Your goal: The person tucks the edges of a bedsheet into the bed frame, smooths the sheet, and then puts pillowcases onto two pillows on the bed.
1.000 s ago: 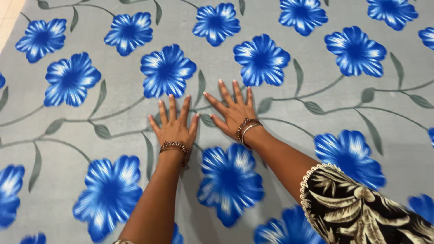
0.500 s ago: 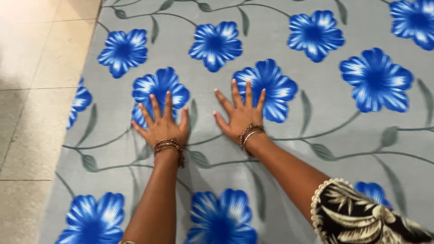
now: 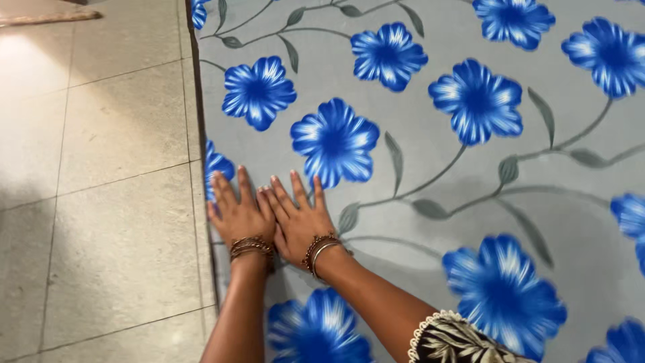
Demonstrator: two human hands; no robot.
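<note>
Nearest to you, your patterned sleeve (image 3: 457,339) shows at the bottom edge. Your left hand (image 3: 238,212) and right hand (image 3: 299,218) lie flat, side by side and touching, each wrist with metal bangles (image 3: 252,247). Neither grip holds anything; the fingers are stretched open and press on the grey sheet with large blue flowers (image 3: 430,134). Both hands are at its left edge, and the sheet spreads away beyond your fingertips. Left of it lies the beige tiled floor (image 3: 101,168).
</note>
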